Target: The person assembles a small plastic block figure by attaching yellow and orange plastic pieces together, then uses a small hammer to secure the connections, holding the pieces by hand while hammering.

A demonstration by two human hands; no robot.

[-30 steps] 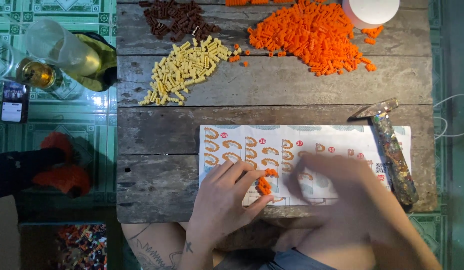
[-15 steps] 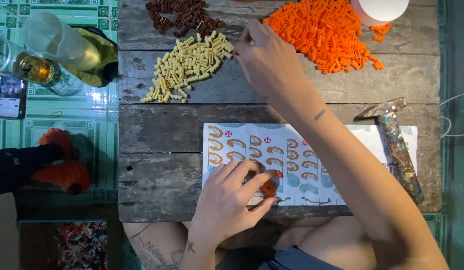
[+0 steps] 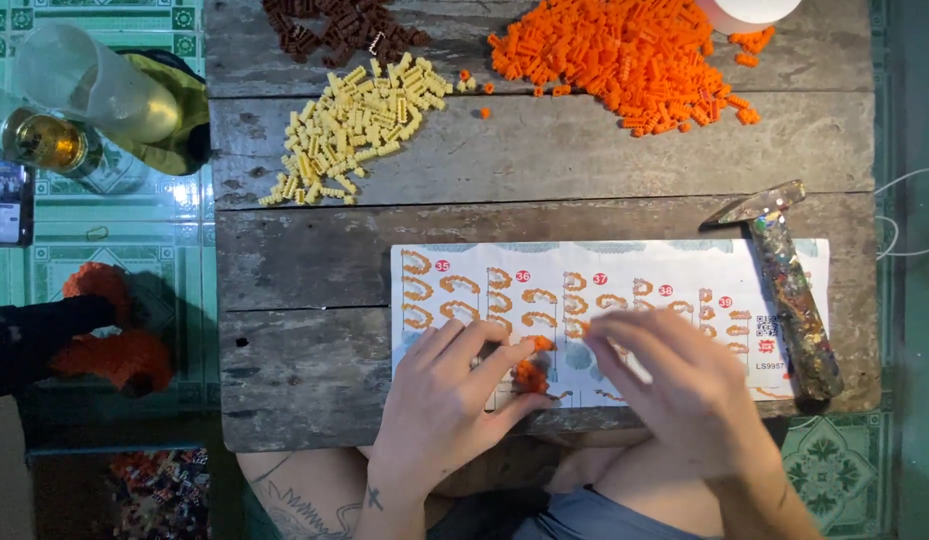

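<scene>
Orange brick model (image 3: pixel 529 372) pinched on the instruction sheet (image 3: pixel 624 270).
Left hand (image 3: pixel 444 405) lies palm-down, thumb and fingers closed on the small build; just right, the blurred right hand (image 3: pixel 674 385) hovers over the sheet, fingers curled, its grip unclear.

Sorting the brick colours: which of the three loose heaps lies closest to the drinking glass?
The pale yellow brick heap; the dark brown heap and large orange heap lie farther from the amber-filled glass.

light was even & soft w/ faint shadows; right hand (image 3: pixel 689 385) was motion-blurred, maybe mid-move; edges looked dimmer.
</scene>
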